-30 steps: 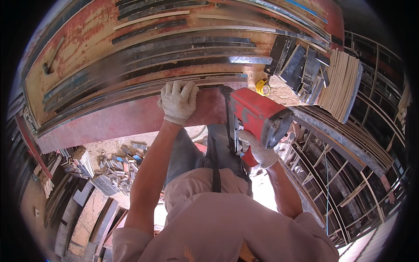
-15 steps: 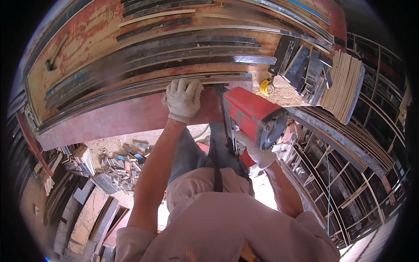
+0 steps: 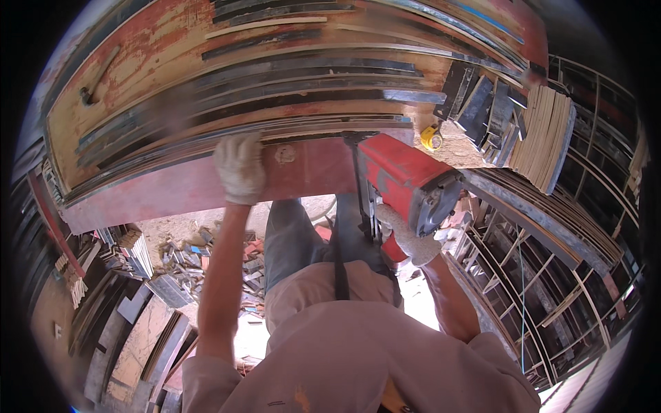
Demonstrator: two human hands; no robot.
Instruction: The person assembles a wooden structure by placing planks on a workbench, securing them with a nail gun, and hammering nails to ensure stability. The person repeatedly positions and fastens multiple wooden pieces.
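Observation:
A long reddish board (image 3: pixel 303 168) lies along the near edge of the workbench, with a pale round patch on its face. My left hand (image 3: pixel 239 168), in a pale work glove, is over this board, its fingertips by the far edge. Motion blurs the fingers, so their grip is unclear. Wrapped round the handle of a red nail gun (image 3: pixel 406 175) is my gloved right hand (image 3: pixel 412 237). The gun's nose reaches the board's right part, but the exact contact is hidden.
Long dark strips (image 3: pixel 310 67) cover the workbench (image 3: pixel 131 62), where a hammer (image 3: pixel 100 79) lies at left. A yellow tape measure (image 3: pixel 432 139) sits right, near stacked wood strips (image 3: pixel 540 127). Offcuts (image 3: pixel 196 265) litter the floor. Metal racks (image 3: pixel 551 296) stand at right.
My left hand has slid left along the board, uncovering the pale round patch. The nail gun stays at about the same spot on the board; the whole view has shifted slightly.

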